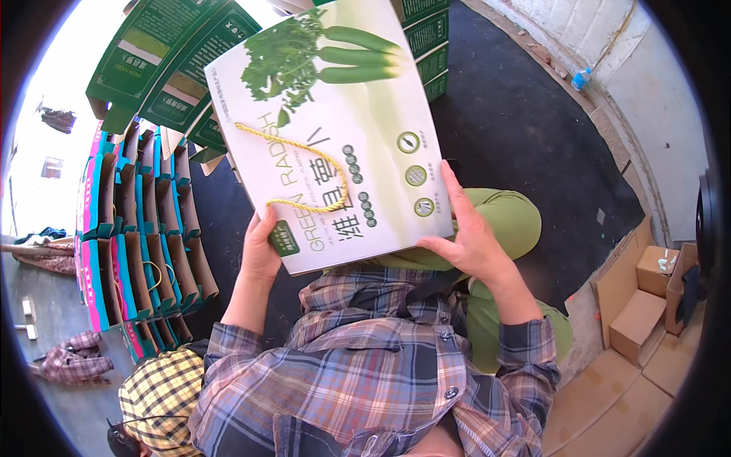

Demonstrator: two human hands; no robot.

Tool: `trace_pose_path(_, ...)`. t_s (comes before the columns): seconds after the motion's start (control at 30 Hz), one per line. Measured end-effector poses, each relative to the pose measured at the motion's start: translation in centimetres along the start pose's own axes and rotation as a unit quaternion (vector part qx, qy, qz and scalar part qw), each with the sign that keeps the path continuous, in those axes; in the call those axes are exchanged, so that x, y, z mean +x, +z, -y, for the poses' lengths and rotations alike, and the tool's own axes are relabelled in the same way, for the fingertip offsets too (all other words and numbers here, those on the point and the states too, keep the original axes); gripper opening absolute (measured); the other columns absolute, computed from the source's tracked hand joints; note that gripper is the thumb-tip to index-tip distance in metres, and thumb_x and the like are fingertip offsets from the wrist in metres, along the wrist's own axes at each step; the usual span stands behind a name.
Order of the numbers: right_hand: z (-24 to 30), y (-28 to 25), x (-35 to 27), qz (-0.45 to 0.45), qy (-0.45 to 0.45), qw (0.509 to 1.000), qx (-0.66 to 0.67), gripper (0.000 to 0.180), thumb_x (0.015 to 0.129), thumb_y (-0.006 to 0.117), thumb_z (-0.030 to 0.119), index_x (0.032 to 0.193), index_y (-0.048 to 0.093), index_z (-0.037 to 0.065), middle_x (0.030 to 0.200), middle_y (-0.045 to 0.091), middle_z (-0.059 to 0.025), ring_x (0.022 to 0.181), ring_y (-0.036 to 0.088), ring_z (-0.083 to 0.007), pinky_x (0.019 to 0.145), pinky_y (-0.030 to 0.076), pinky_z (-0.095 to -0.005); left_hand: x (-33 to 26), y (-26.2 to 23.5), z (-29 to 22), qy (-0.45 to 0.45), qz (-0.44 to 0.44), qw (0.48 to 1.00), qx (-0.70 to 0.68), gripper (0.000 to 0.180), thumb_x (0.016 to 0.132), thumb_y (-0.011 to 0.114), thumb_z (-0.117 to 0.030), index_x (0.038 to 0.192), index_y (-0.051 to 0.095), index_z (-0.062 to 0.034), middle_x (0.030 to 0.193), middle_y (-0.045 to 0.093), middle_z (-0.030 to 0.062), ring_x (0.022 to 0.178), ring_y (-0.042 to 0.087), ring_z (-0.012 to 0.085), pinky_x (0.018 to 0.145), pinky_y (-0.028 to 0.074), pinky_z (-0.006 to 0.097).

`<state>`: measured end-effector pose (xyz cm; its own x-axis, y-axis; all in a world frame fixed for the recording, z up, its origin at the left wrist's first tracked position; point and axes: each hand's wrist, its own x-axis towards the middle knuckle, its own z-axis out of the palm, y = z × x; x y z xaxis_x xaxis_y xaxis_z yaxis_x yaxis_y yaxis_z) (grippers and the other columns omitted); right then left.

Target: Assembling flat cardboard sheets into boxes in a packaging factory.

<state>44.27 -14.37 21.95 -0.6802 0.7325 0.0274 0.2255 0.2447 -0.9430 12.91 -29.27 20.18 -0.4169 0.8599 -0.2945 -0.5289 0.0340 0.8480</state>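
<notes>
A flat white carton [304, 84] with a picture of green radishes is held up in front of me, tilted to one side. A twisted yellow cord handle [335, 164] loops across its face. My left hand [261, 250] grips the carton's lower left edge, thumb on the front near the cord's end. At the lower right corner, my right hand [474, 240] clasps it with the thumb on the front and the fingers along the side. The carton's back and the fingertips behind it are hidden.
Dark green cartons [171, 57] stand beyond the carton at the upper left. Stacked open cartons [145, 228] with blue and pink edges fill the left. Brown boxes [638, 327] sit at the right, on a brown surface. A black mat [525, 114] covers the floor; a blue bottle [582, 78] lies by the wall.
</notes>
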Motion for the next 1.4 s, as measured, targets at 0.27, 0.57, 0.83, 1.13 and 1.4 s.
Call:
trace_pose_path(0.27, 2.7, -0.3, 0.6, -0.063, -0.104, 0.991, 0.051, 0.091, 0.074, 0.076, 0.020, 0.147, 0.024, 0.005, 0.147, 0.034, -0.0204, 0.132, 0.039, -0.0343, 0.106, 0.034, -0.0378, -3.5, 5.0, -3.3, -0.025, -0.027, 0.998, -0.048, 0.052, 0.097, 0.050, -0.034, 0.135, 0.039, -0.0006, 0.129, 0.054, 0.0173, 0.115, 0.057, 0.0283, 0.096, 0.048, 0.042)
trace_pose_path(0.57, 5.2, -2.5, 4.5, -0.047, -0.053, 0.997, -0.012, 0.068, 0.082, 0.068, 0.032, 0.131, 0.045, -0.009, 0.124, 0.057, -0.0239, 0.115, 0.056, -0.0254, 0.097, 0.042, -0.0312, -3.9, 5.3, -4.1, -0.108, -0.055, 0.990, -0.067, 0.051, 0.100, 0.040, -0.035, 0.137, 0.036, 0.0005, 0.129, 0.053, 0.0209, 0.112, 0.059, 0.0305, 0.093, 0.051, 0.043)
trace_pose_path(0.83, -1.1, 3.8, 10.9, 0.018, 0.037, 0.994, 0.106, 0.079, 0.083, 0.059, 0.056, 0.131, 0.047, -0.005, 0.119, 0.060, -0.0247, 0.112, 0.058, -0.0358, 0.096, 0.043, -0.0377, -0.7, -3.6, -1.0, -0.213, -0.108, 0.966, -0.102, 0.048, 0.094, 0.053, -0.032, 0.126, 0.049, 0.0029, 0.113, 0.063, 0.0194, 0.093, 0.067, 0.0282, 0.078, 0.057, 0.039)
trace_pose_path(1.13, -4.3, 7.7, 12.9, 0.007, 0.105, 0.993, 0.045, 0.089, 0.081, 0.048, 0.071, 0.137, 0.040, 0.001, 0.124, 0.057, -0.0221, 0.115, 0.055, -0.0362, 0.096, 0.043, -0.0424, 4.0, -8.8, 2.0, -0.210, -0.119, 0.966, -0.094, 0.046, 0.095, 0.050, -0.033, 0.126, 0.050, 0.0004, 0.117, 0.062, 0.0174, 0.099, 0.064, 0.0290, 0.085, 0.054, 0.042)
trace_pose_path(1.4, -4.1, 6.9, 13.8, 0.109, 0.175, 0.970, -0.125, 0.084, 0.084, 0.037, 0.075, 0.140, 0.038, 0.012, 0.121, 0.060, -0.0165, 0.112, 0.058, -0.0325, 0.092, 0.047, -0.0430, 4.9, -9.8, 4.9, -0.186, -0.168, 0.963, -0.102, 0.045, 0.095, 0.050, -0.031, 0.125, 0.050, 0.0024, 0.113, 0.063, 0.0181, 0.093, 0.066, 0.0289, 0.080, 0.056, 0.040)
